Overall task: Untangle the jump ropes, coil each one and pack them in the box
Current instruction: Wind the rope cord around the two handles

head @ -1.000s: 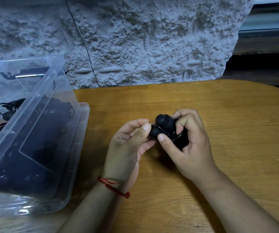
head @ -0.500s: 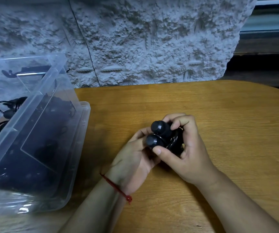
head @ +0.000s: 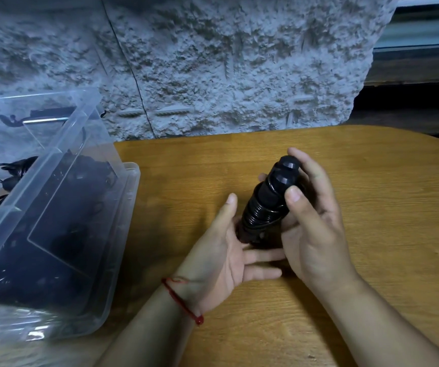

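A black jump rope (head: 267, 202), its thin cord wound tightly round its two handles held side by side, stands tilted above the wooden table (head: 371, 194). My right hand (head: 316, 229) grips the bundle from the right, thumb on the front and fingers behind the handle caps. My left hand (head: 226, 258) lies palm up under the bundle's lower end, fingers spread, touching it. A clear plastic box (head: 117, 234) stands at the left with several dark coiled ropes inside.
The box's clear lid (head: 14, 123) leans up behind it, with more black cord (head: 6, 173) seen through it. A rough grey stone wall (head: 226, 62) runs along the table's far edge. A dark gap opens at the far right.
The bundle has been turned from end-on to nearly upright, showing the wound cord. My left hand has let go and opened beneath it; my right hand has shifted its grip to the side.
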